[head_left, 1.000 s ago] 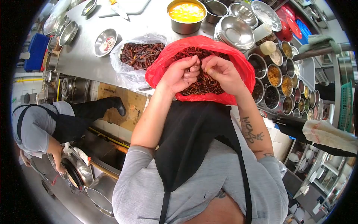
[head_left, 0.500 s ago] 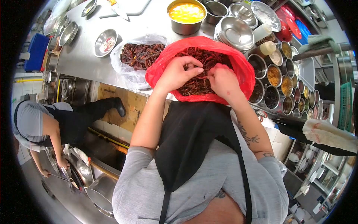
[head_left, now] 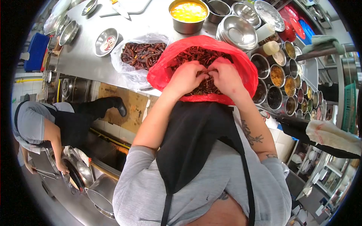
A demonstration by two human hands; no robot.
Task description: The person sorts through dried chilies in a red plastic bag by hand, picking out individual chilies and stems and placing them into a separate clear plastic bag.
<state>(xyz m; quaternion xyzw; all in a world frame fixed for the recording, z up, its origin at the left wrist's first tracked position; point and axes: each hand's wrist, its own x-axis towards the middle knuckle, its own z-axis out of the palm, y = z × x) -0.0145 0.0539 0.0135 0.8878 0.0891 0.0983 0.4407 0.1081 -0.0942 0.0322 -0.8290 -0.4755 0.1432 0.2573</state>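
Both forearms reach forward from the body and angle inward, elbows bent and set wide, so the two bare hands meet over the wide mouth of a crumpled red plastic bag (head_left: 247, 73). The left hand (head_left: 188, 78) is back up, wrist slightly bent, its fingers curled toward the right. The right hand (head_left: 227, 77), at the end of the tattooed forearm, mirrors it, knuckles up and fingers curled to the left. Their fingertips come together, touching or nearly so, above the thin dark-red dried chillies (head_left: 196, 53) inside the bag; how tightly the fingers are closed, and whether they pinch a chilli, I cannot tell. Just left of the red bag, a clear plastic bag (head_left: 117, 60) of darker dried chilli pieces (head_left: 141, 55) sits on the stainless-steel table (head_left: 85, 56).
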